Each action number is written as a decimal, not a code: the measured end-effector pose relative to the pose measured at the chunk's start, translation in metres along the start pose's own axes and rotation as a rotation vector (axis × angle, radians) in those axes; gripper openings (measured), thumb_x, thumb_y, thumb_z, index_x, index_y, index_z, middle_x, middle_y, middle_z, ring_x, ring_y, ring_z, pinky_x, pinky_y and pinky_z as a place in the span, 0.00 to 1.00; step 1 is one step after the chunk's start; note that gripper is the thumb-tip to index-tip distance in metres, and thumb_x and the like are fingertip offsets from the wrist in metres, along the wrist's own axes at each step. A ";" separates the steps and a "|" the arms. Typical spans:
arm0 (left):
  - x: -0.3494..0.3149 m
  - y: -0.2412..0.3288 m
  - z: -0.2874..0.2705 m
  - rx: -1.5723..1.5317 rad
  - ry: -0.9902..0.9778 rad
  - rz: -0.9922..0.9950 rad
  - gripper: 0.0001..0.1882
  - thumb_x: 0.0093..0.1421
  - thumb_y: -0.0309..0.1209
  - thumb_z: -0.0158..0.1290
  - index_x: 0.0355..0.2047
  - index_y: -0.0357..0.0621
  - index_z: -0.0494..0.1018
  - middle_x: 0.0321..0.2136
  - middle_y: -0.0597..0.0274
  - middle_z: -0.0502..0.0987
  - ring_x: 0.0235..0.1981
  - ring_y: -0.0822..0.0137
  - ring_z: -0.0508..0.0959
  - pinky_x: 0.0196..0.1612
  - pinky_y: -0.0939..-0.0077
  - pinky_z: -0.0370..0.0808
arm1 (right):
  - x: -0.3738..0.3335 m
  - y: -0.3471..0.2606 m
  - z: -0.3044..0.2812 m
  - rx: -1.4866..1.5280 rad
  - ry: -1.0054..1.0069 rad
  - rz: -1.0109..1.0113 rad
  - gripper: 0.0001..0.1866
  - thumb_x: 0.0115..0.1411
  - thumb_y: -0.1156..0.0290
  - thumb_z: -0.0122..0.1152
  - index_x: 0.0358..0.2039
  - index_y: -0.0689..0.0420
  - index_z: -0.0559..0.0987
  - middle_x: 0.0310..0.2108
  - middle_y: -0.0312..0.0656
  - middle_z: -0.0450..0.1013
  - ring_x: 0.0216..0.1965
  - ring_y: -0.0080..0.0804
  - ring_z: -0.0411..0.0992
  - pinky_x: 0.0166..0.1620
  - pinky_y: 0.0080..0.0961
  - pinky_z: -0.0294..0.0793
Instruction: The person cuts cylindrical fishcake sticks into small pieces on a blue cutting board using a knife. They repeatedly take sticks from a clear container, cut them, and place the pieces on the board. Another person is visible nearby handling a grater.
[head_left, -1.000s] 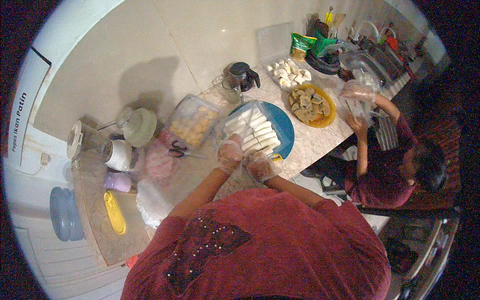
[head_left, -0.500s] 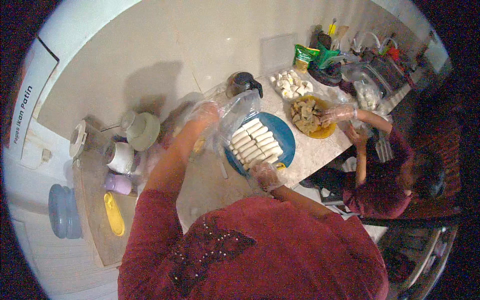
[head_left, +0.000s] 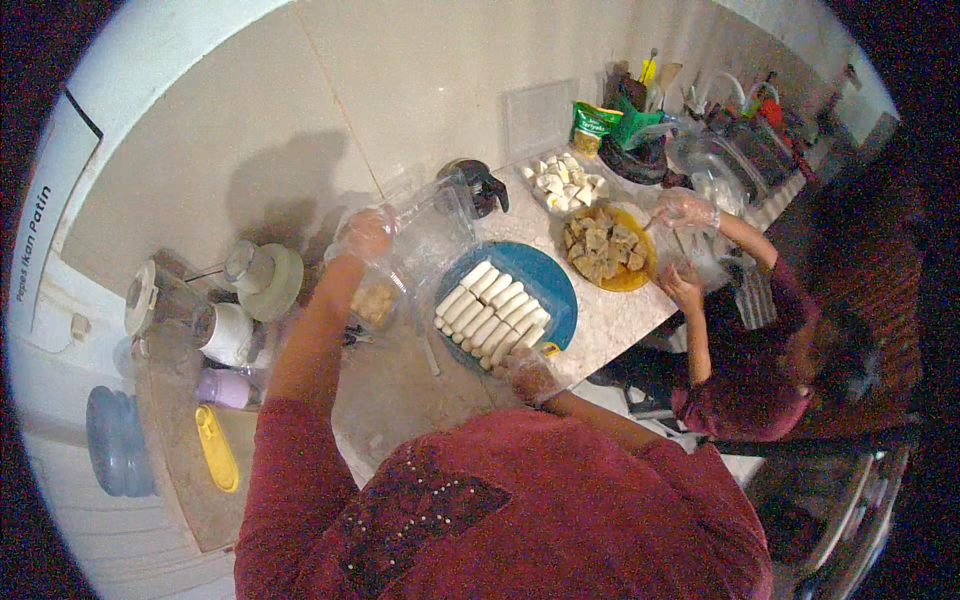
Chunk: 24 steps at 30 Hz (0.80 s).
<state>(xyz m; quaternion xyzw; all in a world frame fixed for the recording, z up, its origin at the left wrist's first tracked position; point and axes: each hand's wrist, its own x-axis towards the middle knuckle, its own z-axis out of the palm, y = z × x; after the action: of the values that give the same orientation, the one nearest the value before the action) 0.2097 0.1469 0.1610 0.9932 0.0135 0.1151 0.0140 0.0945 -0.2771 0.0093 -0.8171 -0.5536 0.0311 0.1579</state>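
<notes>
My left hand, in a clear glove, is closed on a crumpled clear plastic piece that looks like a bag. It is raised beyond a round blue plate. On the plate lie rows of white, finger-shaped rolls, packed side by side. My right hand, gloved too, is at the plate's near rim, touching or very close to the nearest rolls. Its fingers are blurred and partly hidden. A small yellow item shows beside it. Under my left wrist sits a clear container of pale pieces.
A yellow bowl of brownish chunks stands right of the plate, with a tray of white pieces behind it. At right a person's gloved hand reaches to the bowl; their other hand is near clear plastic. A dark-handled jug stands behind.
My left hand has moved left with the clear plastic, away from above the plate. The person's gloved hand has lifted slightly at the bowl. The view has shifted a little.
</notes>
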 end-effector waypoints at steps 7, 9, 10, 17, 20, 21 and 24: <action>-0.046 0.019 -0.021 -0.288 -0.010 -0.206 0.19 0.63 0.42 0.58 0.51 0.48 0.76 0.36 0.50 0.83 0.42 0.51 0.83 0.46 0.55 0.79 | -0.011 0.010 -0.025 0.133 -0.017 0.084 0.19 0.57 0.60 0.62 0.49 0.50 0.80 0.45 0.49 0.76 0.51 0.54 0.73 0.55 0.46 0.73; -0.063 0.012 -0.009 -0.539 0.205 -0.123 0.23 0.60 0.41 0.64 0.54 0.49 0.75 0.35 0.56 0.83 0.41 0.59 0.83 0.45 0.60 0.79 | -0.011 0.021 -0.025 0.191 0.083 0.301 0.21 0.57 0.60 0.63 0.50 0.51 0.79 0.48 0.50 0.75 0.52 0.54 0.73 0.56 0.46 0.73; -0.069 0.010 0.001 -0.672 0.295 -0.126 0.24 0.59 0.40 0.65 0.54 0.49 0.75 0.36 0.59 0.83 0.41 0.62 0.82 0.45 0.62 0.79 | -0.007 0.027 -0.024 0.250 0.166 0.439 0.22 0.57 0.59 0.63 0.51 0.52 0.79 0.49 0.51 0.75 0.52 0.54 0.73 0.56 0.47 0.73; -0.112 0.006 0.050 -0.849 0.342 -0.338 0.22 0.63 0.37 0.63 0.56 0.46 0.75 0.43 0.64 0.82 0.43 0.67 0.80 0.50 0.71 0.76 | 0.015 0.101 -0.025 0.167 0.657 0.729 0.26 0.55 0.60 0.65 0.53 0.55 0.77 0.50 0.58 0.74 0.50 0.58 0.73 0.55 0.48 0.73; -0.131 0.026 0.069 -1.046 0.263 -0.383 0.24 0.63 0.40 0.63 0.56 0.44 0.76 0.44 0.62 0.82 0.43 0.66 0.80 0.51 0.70 0.76 | 0.020 0.135 -0.010 0.784 0.550 0.953 0.24 0.56 0.63 0.65 0.53 0.55 0.77 0.51 0.55 0.73 0.49 0.53 0.73 0.53 0.48 0.74; -0.137 0.034 0.075 -1.059 0.271 -0.340 0.24 0.63 0.41 0.63 0.56 0.43 0.77 0.44 0.61 0.82 0.43 0.65 0.79 0.51 0.69 0.76 | 0.017 0.145 -0.003 0.772 0.476 0.940 0.24 0.56 0.64 0.66 0.53 0.55 0.77 0.52 0.54 0.72 0.48 0.52 0.74 0.52 0.48 0.75; -0.144 0.057 0.096 -1.104 -0.076 -0.706 0.24 0.63 0.45 0.61 0.53 0.41 0.79 0.47 0.58 0.82 0.44 0.63 0.79 0.52 0.65 0.75 | -0.001 0.158 0.011 0.238 0.360 0.407 0.22 0.54 0.64 0.68 0.50 0.55 0.78 0.45 0.49 0.75 0.38 0.46 0.76 0.42 0.45 0.78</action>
<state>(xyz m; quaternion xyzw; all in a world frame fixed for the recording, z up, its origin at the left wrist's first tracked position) 0.0925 0.0836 0.0369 0.7794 0.2772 0.0586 0.5588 0.2327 -0.3292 -0.0474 -0.8794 -0.3340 -0.0186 0.3387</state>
